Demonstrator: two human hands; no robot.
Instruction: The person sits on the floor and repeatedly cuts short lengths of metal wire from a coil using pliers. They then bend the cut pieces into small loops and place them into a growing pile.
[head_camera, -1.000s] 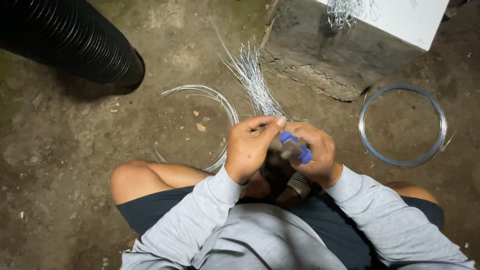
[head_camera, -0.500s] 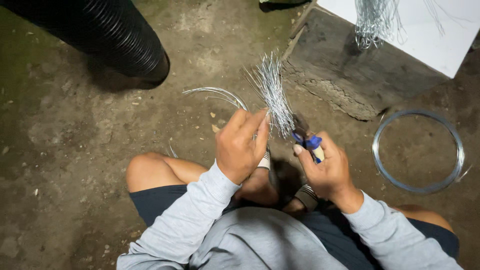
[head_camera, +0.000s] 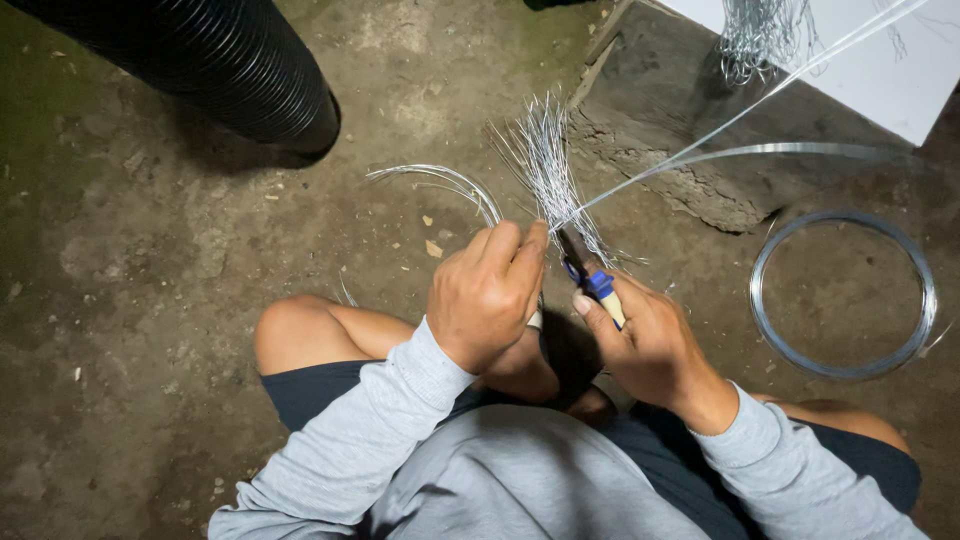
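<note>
My left hand (head_camera: 488, 292) is closed around the base of a bundle of short cut wires (head_camera: 545, 160) that fans out upward above my fingers. My right hand (head_camera: 645, 340) grips a pair of pliers (head_camera: 590, 275) with blue and cream handles, jaws pointing at the bundle's base. A long strand of shiny wire (head_camera: 740, 110) runs from the pliers' jaws up to the right, over the concrete block (head_camera: 660, 110). Both hands work above my lap, close together.
A wire coil (head_camera: 842, 295) lies on the concrete floor at right. Curved wire loops (head_camera: 440, 182) lie left of the bundle. A black corrugated pipe (head_camera: 220, 60) lies at upper left. A white board (head_camera: 880, 60) with tangled wire (head_camera: 755, 35) rests on the block.
A long wire strand now stretches from the pliers up to the right. My hands have shifted slightly, with the pliers' jaws brought against the bundle's base.
</note>
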